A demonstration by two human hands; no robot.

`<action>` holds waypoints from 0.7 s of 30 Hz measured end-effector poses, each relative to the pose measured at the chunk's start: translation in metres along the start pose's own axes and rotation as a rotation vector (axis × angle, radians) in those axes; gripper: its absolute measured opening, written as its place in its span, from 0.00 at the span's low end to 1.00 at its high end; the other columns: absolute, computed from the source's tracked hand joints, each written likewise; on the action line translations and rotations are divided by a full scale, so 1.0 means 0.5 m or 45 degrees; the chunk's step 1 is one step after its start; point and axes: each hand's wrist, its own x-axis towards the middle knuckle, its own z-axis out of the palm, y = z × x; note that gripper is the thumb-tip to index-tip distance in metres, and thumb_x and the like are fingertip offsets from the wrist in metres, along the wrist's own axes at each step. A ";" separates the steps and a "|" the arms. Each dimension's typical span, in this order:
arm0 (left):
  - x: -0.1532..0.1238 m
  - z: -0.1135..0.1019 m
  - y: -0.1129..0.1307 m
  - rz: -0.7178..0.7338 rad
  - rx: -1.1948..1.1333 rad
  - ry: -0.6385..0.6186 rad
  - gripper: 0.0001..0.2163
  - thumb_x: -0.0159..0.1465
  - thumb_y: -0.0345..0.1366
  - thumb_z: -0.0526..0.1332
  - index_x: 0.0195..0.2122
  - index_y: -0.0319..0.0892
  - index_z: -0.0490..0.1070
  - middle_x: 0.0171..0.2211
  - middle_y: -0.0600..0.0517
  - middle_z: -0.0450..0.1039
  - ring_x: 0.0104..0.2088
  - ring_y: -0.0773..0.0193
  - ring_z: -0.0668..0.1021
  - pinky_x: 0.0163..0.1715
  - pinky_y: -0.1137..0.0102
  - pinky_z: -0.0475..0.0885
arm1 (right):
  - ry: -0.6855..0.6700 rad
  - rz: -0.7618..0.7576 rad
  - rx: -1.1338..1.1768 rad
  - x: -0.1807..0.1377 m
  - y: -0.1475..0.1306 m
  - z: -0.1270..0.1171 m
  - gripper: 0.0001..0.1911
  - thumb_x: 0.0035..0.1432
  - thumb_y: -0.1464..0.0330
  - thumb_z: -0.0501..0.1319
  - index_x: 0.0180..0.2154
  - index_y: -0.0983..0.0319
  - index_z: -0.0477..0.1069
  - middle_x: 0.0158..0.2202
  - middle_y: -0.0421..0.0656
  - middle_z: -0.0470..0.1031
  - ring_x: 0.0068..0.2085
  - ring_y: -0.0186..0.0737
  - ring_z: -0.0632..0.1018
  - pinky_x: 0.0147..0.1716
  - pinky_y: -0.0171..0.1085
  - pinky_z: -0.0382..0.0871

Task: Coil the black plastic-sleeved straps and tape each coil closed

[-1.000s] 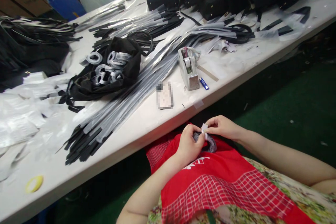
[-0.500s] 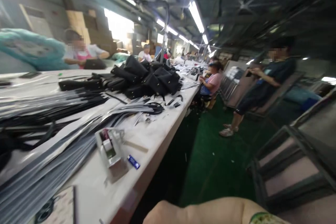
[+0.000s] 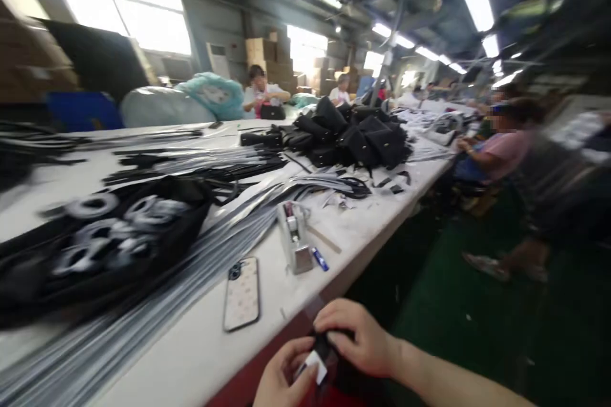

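Note:
At the bottom of the head view my left hand (image 3: 281, 378) and my right hand (image 3: 356, 337) are closed together on a small coiled black strap (image 3: 329, 350) with a white piece of tape or label on it. They are just below the near edge of the white table (image 3: 200, 343). A phone (image 3: 242, 292) lies face down on the table closest to my hands. A grey tape dispenser (image 3: 294, 236) and a blue lighter (image 3: 319, 259) stand beyond it.
A black bag (image 3: 109, 235) holds several wrapped strap coils at left. Long wrapped black straps (image 3: 224, 229) run across the table, and a heap of black bags (image 3: 353, 133) sits farther back. Other people sit along the table at right and at the far end. Green floor lies to the right.
The view swung up from my lap to the hall, then partly back left and down. My hands, out of view half a second ago, are again visible, still on the coil.

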 end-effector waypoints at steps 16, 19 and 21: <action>-0.051 0.000 -0.018 -0.060 -0.051 0.064 0.25 0.48 0.43 0.74 0.43 0.37 0.70 0.30 0.48 0.76 0.27 0.64 0.77 0.30 0.70 0.71 | 0.367 0.614 0.387 0.302 0.137 -0.016 0.16 0.44 0.57 0.67 0.26 0.65 0.78 0.26 0.46 0.80 0.28 0.41 0.78 0.31 0.37 0.71; -0.050 0.003 -0.021 -0.081 -0.078 0.099 0.26 0.47 0.43 0.74 0.43 0.37 0.70 0.30 0.48 0.76 0.27 0.63 0.77 0.30 0.70 0.71 | 0.437 0.581 0.437 0.268 0.126 -0.003 0.16 0.45 0.56 0.67 0.28 0.63 0.77 0.26 0.43 0.80 0.28 0.38 0.77 0.29 0.35 0.71; -0.048 0.006 -0.023 -0.091 -0.096 0.131 0.26 0.46 0.44 0.75 0.42 0.37 0.70 0.30 0.47 0.77 0.29 0.62 0.78 0.30 0.70 0.71 | 0.456 0.587 0.465 0.240 0.126 0.011 0.17 0.46 0.54 0.67 0.27 0.63 0.76 0.24 0.42 0.79 0.25 0.36 0.76 0.26 0.34 0.69</action>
